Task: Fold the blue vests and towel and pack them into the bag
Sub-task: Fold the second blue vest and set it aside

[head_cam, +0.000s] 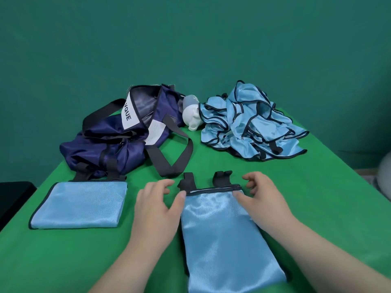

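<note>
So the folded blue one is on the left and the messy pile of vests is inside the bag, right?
Not inside. The head view shows the messy pile of vests on the table beside the bag. The folded blue one is on the left.

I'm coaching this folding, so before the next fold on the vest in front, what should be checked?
1. Front vest lies flat as a narrow strip: ok.
2. Left hand and right hand are at its far corners, thumbs on the edge: ok.
3. Black straps tucked in: not ok, they stick out past the far edge.
4. Folded blue piece lies apart from the vest, to the left: ok.
5. Bag mouth open enough: cannot tell.
6. Pile folded: not ok, it is crumpled.
</note>
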A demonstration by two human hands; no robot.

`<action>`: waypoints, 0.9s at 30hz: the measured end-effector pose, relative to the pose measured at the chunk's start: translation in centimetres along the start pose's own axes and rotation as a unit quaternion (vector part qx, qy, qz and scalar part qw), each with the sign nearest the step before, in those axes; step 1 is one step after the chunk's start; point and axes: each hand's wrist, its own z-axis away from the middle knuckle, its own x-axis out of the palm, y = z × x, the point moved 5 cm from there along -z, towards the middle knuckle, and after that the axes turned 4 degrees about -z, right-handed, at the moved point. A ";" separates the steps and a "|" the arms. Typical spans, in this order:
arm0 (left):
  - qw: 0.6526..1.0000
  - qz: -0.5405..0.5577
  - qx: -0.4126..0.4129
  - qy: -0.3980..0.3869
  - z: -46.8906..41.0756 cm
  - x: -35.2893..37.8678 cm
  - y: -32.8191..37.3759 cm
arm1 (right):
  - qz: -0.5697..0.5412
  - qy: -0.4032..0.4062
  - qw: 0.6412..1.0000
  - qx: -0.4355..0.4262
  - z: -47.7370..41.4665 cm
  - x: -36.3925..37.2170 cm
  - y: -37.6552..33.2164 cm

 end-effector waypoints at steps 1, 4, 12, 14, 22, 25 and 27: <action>0.999 0.001 0.042 -0.010 0.7 -0.3 0.8 | -0.005 0.005 1.000 -0.013 0.5 -0.3 -0.2; 0.977 -0.036 0.195 -0.080 2.4 0.2 2.9 | 0.015 -0.002 0.994 -0.110 2.2 -0.5 -2.0; 0.853 -0.287 0.278 -0.336 1.7 4.8 2.0 | 0.304 -0.219 0.902 -0.214 2.9 2.7 -1.2; 0.847 -0.289 0.278 -0.350 1.2 4.9 1.3 | 0.308 -0.229 0.899 -0.210 2.7 2.8 -0.5; 0.853 -0.279 0.278 -0.342 0.9 5.5 0.7 | 0.314 -0.236 0.897 -0.201 2.5 3.5 0.3; 0.844 -0.291 0.282 -0.351 0.9 5.4 0.9 | 0.298 -0.258 0.899 -0.189 2.3 3.5 0.3; 0.848 -0.283 0.283 -0.347 1.1 4.8 1.1 | 0.245 -0.274 0.914 -0.170 2.1 2.9 0.0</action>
